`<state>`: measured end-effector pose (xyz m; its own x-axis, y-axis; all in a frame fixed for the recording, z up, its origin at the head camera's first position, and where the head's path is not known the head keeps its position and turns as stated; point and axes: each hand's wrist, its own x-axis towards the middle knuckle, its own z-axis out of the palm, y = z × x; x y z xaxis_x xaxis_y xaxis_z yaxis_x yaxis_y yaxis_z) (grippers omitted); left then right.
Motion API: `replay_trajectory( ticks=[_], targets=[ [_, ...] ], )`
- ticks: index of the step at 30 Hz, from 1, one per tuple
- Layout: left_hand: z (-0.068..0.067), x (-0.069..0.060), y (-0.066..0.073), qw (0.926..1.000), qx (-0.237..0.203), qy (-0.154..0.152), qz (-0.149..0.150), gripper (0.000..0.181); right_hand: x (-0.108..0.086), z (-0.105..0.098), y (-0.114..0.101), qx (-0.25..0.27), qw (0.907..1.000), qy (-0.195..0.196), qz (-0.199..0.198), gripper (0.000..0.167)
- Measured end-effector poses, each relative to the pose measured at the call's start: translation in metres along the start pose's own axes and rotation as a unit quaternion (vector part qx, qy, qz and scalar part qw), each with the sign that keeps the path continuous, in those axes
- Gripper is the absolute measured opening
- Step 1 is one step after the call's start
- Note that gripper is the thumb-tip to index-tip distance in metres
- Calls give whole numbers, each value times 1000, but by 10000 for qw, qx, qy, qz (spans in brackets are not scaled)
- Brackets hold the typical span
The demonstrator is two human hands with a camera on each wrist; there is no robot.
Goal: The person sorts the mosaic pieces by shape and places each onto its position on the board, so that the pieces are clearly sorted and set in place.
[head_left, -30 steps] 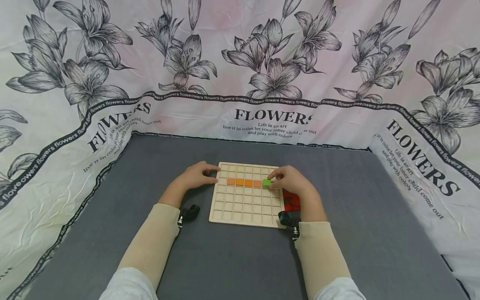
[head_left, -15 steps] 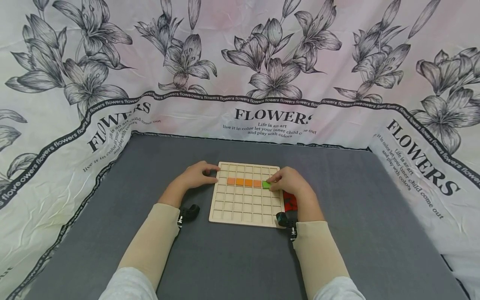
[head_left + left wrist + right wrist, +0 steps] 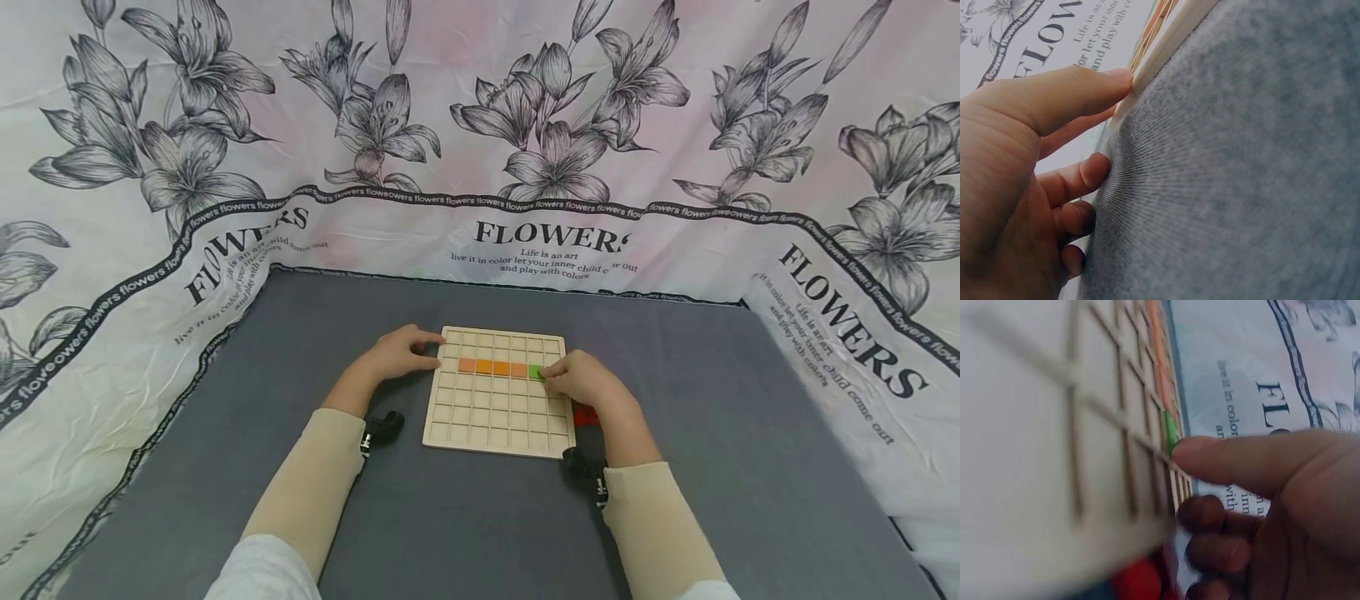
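A square wooden grid board (image 3: 489,419) lies on the grey table. My left hand (image 3: 393,353) rests at its left edge, thumb and a finger touching the rim; the left wrist view shows the thumb (image 3: 1082,94) against the board's side and the other fingers loosely bent. A row of several orange tiles (image 3: 492,367) sits in the grid cells. At its right end is a green tile (image 3: 533,372), lying in a cell. My right hand (image 3: 588,382) touches that tile with its fingertips; in the right wrist view the thumb (image 3: 1229,464) presses by the green tile (image 3: 1170,430).
A red object with dark marks (image 3: 585,416) lies beside the board's right edge, partly hidden under my right wrist. Black wrist cameras (image 3: 386,427) sit on both forearms. A flower-printed cloth (image 3: 555,242) stands around the back and sides of the table (image 3: 465,525).
The green tile, pinched and tilted a second ago, now lies flat in its cell. My right fingers have loosened and shifted slightly down and right. My left hand keeps its place at the board.
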<state>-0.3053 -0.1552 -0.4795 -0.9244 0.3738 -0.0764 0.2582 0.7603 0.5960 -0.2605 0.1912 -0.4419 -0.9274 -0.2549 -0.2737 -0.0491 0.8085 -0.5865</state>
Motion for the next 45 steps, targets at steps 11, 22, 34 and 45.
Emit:
replay_trajectory(
  ticks=[11, 22, 34, 45],
  targets=[
    [2, -2, 3, 9999, -143, -45, 28, 50, -49, -18, 38, -505, 9911, 835, -909, 38],
    [-2, -3, 2, 9998, -145, -73, 80, 51, -88, -22, 72, -1175, 9884, 927, 247, 38],
    [2, -1, 0, 9998, -164, -86, -2, 51, -102, -19, 74, -1251, 9834, 923, 939, 37],
    [-1, -4, 4, 9998, -214, -50, 21, 50, -100, -41, 58, -593, 9916, 933, 668, 36]
  ],
)
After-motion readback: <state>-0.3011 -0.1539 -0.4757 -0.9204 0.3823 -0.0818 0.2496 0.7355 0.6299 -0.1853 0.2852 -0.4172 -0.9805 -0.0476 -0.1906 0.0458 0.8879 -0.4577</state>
